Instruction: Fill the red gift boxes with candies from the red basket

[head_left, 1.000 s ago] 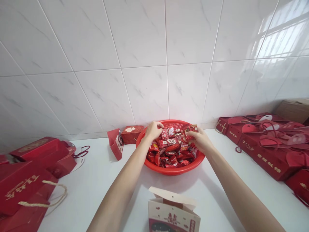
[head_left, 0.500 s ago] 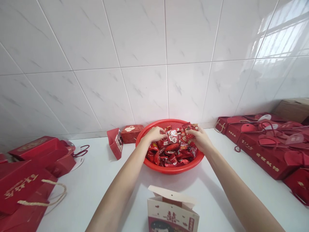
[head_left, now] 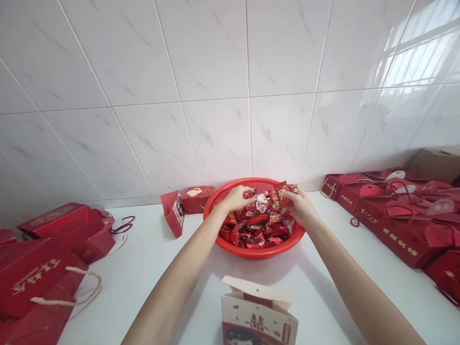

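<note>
A red plastic basket with a perforated wall sits against the tiled wall, filled with wrapped candies in shiny red wrappers. My left hand reaches over its left side, fingers curled and pinching at a red candy wrapper; the fingertips are partly lost among the candies. Over the right rim, my right hand is closed on several small red candy packets, held between thumb and fingers above the pile. Nearer to me stands a white and red paper box with its top flaps raised.
At the left lie red gift boxes, one with a rope handle. Two small red boxes stand left of the basket. Rows of red boxes with ribbons fill the right side, a brown cardboard box behind them.
The view has shifted slightly. My left hand has moved a little to the right over the candies, while my right hand keeps its packets at nearly the same place.
</note>
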Tool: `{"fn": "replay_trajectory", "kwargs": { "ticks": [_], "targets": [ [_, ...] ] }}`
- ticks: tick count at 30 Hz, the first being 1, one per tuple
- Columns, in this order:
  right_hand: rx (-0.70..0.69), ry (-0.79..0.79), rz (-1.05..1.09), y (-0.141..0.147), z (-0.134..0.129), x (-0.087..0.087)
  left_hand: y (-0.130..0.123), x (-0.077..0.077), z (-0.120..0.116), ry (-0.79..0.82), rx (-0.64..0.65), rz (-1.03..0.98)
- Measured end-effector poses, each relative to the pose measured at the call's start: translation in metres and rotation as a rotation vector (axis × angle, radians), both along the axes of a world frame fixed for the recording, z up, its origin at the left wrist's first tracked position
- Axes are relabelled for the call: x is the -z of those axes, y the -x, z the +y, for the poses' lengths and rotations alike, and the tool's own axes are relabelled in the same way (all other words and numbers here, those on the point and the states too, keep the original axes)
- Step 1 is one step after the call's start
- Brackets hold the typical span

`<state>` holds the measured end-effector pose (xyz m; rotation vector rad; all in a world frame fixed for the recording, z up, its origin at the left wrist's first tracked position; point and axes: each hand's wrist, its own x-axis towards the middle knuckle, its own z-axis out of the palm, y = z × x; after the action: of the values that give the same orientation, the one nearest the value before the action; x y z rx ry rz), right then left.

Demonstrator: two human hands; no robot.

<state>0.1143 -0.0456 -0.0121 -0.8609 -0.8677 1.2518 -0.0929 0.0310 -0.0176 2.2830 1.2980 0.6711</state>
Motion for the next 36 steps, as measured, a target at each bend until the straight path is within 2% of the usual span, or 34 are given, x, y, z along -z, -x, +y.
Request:
{"fn": "replay_trajectory", "kwargs": {
  "ticks": [11, 14, 19, 22, 27, 31, 33, 36],
  "targets": [
    [-0.011, -0.019, -0.02, -0.001, 0.001, 0.001, -0.006, -0.001, -0.004, 0.076, 0.024, 0.018],
    [-0.015, -0.032, -0.033, -0.001, 0.0, 0.0, -0.004, -0.003, -0.004, 0.111, 0.066, 0.015],
    [-0.018, -0.023, -0.038, -0.001, 0.0, -0.001, -0.003, -0.005, -0.005, 0.08, 0.087, -0.087],
    [-0.012, -0.01, -0.022, -0.001, 0.0, 0.0, -0.005, -0.006, -0.005, -0.001, 0.023, -0.139],
    [-0.022, -0.014, -0.03, -0.002, 0.0, 0.0, -0.006, -0.009, -0.003, -0.158, -0.236, -0.13],
    [-0.015, -0.001, -0.031, -0.002, -0.001, 0.001, -0.002, -0.01, -0.001, -0.233, -0.39, -0.143],
    [-0.014, -0.003, -0.03, -0.002, 0.0, 0.001, -0.001, -0.011, -0.001, -0.268, -0.426, -0.147],
    [-0.016, -0.013, -0.028, -0.002, 0.001, 0.001, -0.006, -0.014, -0.005, -0.272, -0.36, -0.132]
  ]
}}
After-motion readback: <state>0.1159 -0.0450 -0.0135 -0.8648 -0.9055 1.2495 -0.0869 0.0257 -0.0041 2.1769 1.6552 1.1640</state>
